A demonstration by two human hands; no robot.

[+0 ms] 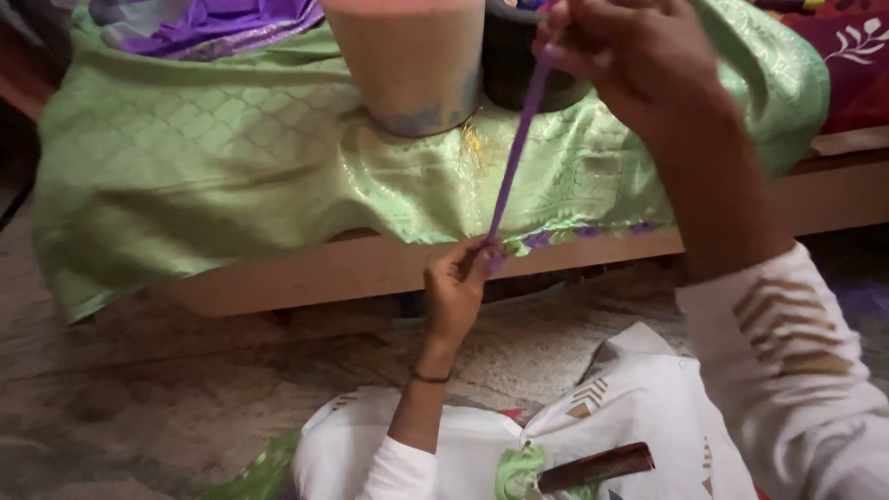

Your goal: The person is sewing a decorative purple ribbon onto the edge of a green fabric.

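Both hands stretch a purple thread (520,139) taut: right hand (639,56) pinches its top, left hand (457,282) its lower end at the green cloth's (231,157) edge. This looks like tassel twisting; the next move needs steady tension.

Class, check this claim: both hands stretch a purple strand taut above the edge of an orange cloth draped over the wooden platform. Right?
Not quite. The head view shows the cloth is light green, not orange. The left hand and right hand do stretch the purple strand taut over the wooden platform.
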